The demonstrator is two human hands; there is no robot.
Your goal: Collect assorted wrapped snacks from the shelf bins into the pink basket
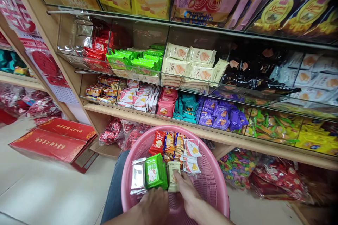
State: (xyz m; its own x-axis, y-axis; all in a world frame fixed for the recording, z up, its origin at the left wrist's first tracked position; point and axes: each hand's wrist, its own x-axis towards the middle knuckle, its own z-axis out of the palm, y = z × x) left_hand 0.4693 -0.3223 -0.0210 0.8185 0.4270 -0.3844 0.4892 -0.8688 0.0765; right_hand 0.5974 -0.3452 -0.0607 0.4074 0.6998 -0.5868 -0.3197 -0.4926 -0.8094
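A pink plastic basket (221,197) sits at my lap with small snack packets in it. My right hand (186,189) grips a cream-coloured snack packet (173,172) near the basket's middle, thumb on its front. Just left of it, my left hand (155,202) has its fingers curled at the lower end of the green packets (154,171); what they hold is hidden. A silver packet (138,174) lies left of the green ones. Farther back in the basket are a red packet (157,141), orange-and-blue packets (169,142) and white-and-pink packets (192,147).
Ahead stands a wooden shelf (200,133) with clear bins of green packets (145,59), cream packets (175,68), black packets (250,63) and purple packets (215,112). A red carton (52,140) rests on the floor at left. Bagged sweets (237,165) lie beneath the shelf.
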